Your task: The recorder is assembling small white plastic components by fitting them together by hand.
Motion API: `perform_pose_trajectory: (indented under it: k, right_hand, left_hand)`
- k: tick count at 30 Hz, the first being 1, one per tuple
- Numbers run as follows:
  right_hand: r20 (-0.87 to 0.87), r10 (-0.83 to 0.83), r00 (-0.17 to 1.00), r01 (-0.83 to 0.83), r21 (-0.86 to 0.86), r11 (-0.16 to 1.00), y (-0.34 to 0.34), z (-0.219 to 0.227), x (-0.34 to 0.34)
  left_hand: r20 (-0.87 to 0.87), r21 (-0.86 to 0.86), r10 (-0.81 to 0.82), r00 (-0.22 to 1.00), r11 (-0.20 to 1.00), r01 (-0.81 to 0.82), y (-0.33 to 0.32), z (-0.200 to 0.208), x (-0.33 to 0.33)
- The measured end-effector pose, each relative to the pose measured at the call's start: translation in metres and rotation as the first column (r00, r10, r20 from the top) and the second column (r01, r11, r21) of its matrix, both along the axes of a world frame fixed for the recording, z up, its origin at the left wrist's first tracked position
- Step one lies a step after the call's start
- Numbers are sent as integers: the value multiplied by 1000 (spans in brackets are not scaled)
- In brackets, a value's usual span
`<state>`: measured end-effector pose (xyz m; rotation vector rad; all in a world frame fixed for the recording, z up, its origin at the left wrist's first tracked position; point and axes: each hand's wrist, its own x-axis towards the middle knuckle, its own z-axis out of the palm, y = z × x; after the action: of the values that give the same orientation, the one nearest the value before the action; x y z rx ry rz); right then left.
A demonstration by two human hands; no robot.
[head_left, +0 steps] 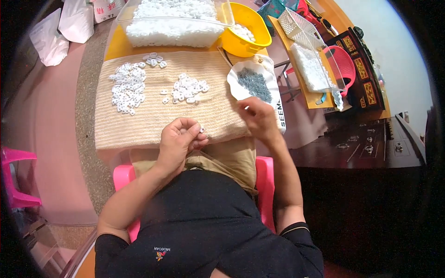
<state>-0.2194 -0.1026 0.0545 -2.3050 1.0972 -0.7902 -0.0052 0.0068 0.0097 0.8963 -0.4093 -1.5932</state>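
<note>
My left hand [178, 139] is curled near the front edge of a beige ribbed cloth [157, 120] and pinches a small white plastic piece [202, 130] between thumb and fingers. My right hand [258, 118] hovers just below a white dish [234, 85] filled with small grey metal bits [255, 84]; whether it holds one is hidden by the fingers. Two heaps of the white pieces lie on the cloth, a larger one [127, 87] at the left and a smaller one [187, 89] in the middle.
A clear tub [174, 21] of white parts and a yellow bowl [248, 30] stand at the table's far edge. White bags [60, 28] lie on the floor at left. To the right are a clear tray [313, 67], a white basket [299, 25] and a red chair [343, 62]. I sit on a pink chair [264, 176].
</note>
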Motion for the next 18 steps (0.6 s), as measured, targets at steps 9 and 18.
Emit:
perform_pose_trajectory:
  k: [9,18]
  right_hand:
    - [-479,-228,848,155,-187,970,-45,7,-31]
    - [-590,-187,786,146,-118,982,-51,3,-20]
  left_hand:
    - [11,4,-24,1000,1000,24,1,3,-4]
    - [-7,9,-52,999,999,52,2,3,-3]
